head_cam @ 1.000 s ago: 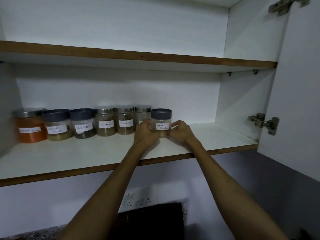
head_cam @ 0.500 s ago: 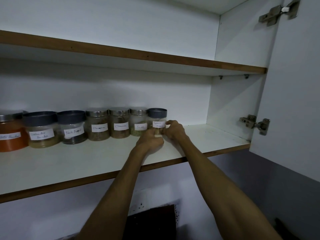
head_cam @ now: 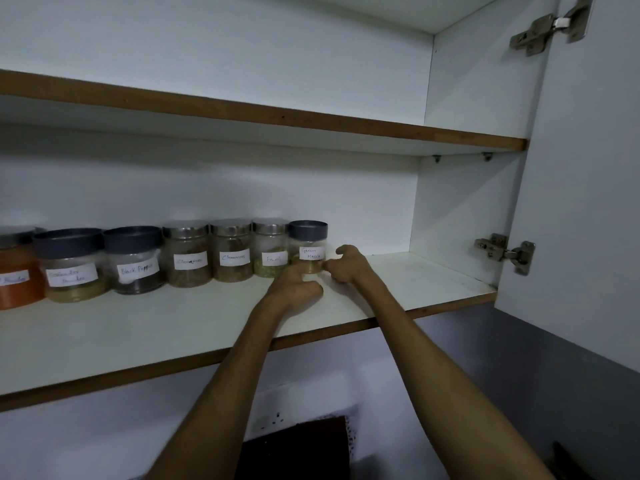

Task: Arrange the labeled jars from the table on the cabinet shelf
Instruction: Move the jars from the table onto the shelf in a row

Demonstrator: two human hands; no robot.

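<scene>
Standing at the right end of a seven-jar row on the lower shelf, the Garam Masala jar looks placed; left hand and right hand flank it, loosely curled, gripping nothing.

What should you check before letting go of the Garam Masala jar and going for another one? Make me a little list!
1. Garam Masala jar stands upright on the shelf: ok.
2. Its label faces forward and can be read: ok.
3. It sits in line at the right end of the row, beside the Fennel jar: ok. Whether the two touch: cannot tell.
4. Left hand is off the jar: cannot tell, its fingertips are right at the base.
5. Right hand is off the jar: cannot tell, its fingers are curled close to the jar's side.
6. Room for more jars to the right on the shelf: ok.
</scene>
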